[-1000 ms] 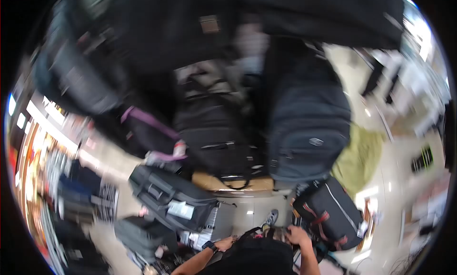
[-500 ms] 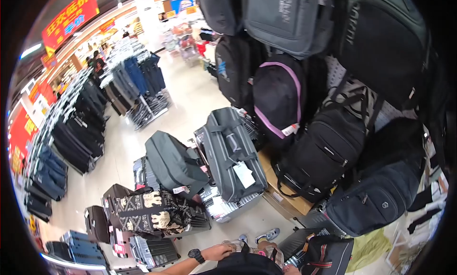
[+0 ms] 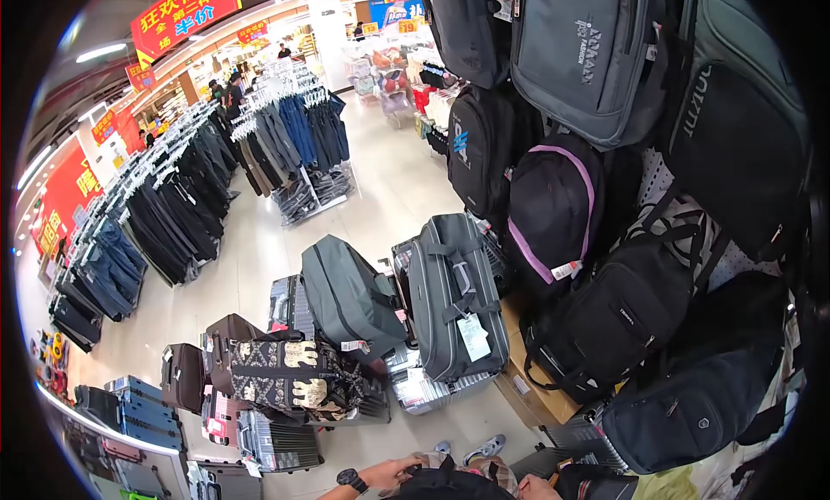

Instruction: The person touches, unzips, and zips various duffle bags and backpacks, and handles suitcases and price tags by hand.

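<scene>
My left hand (image 3: 391, 473), with a dark watch (image 3: 351, 480) on its wrist, is low in the view beside plaid shorts (image 3: 427, 458). Its fingers point right against the shorts, too small to make out how they are bent. At the bottom edge my right hand (image 3: 537, 488) is partly cut off, its fingers hidden. Between the hands is black fabric (image 3: 445, 483). To the right of my right hand lies a black bag (image 3: 595, 483) with a striped trim. My feet in light shoes (image 3: 484, 450) stand on the pale floor.
Ahead stand suitcases under a grey duffel bag (image 3: 454, 301), a dark green bag (image 3: 350, 297) and an elephant-print bag (image 3: 294, 375). Backpacks (image 3: 553, 210) hang along the right. Racks of trousers (image 3: 173, 210) line the left, with red sale signs (image 3: 186, 20) overhead.
The view has tilted and swung left, so the racks and bags appear shifted to the right. Both hands sit lower in the picture, still near the shorts.
</scene>
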`<act>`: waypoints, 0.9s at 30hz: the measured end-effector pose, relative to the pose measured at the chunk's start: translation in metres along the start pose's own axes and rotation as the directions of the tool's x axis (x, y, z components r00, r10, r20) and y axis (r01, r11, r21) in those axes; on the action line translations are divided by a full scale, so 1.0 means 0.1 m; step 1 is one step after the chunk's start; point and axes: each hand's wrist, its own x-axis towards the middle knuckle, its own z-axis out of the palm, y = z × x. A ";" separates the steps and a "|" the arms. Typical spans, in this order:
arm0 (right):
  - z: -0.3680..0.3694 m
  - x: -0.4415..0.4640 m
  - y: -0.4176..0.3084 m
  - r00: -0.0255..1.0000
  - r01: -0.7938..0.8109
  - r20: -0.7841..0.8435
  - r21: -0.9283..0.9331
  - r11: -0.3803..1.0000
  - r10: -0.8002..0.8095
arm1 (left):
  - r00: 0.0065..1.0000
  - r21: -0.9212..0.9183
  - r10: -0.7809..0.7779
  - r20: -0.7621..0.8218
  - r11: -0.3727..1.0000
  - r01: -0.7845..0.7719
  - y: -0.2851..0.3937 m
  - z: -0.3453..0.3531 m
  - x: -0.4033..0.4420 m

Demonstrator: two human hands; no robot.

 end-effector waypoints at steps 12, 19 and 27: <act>-1.74 0.31 -0.30 0.750 0.039 -0.648 -0.162 0.986 -0.136 | 0.998 -0.024 0.032 -0.047 0.999 -0.033 0.24 0.14 1.01; -2.62 0.13 -1.05 0.585 0.361 -0.802 0.125 0.924 -0.121 | 0.994 -0.071 0.015 -0.105 0.997 -0.023 0.82 0.22 1.30; -2.84 0.00 -1.27 0.385 0.639 -0.923 0.251 0.727 -0.020 | 0.988 0.115 -0.023 -0.152 0.993 0.041 0.86 0.40 1.59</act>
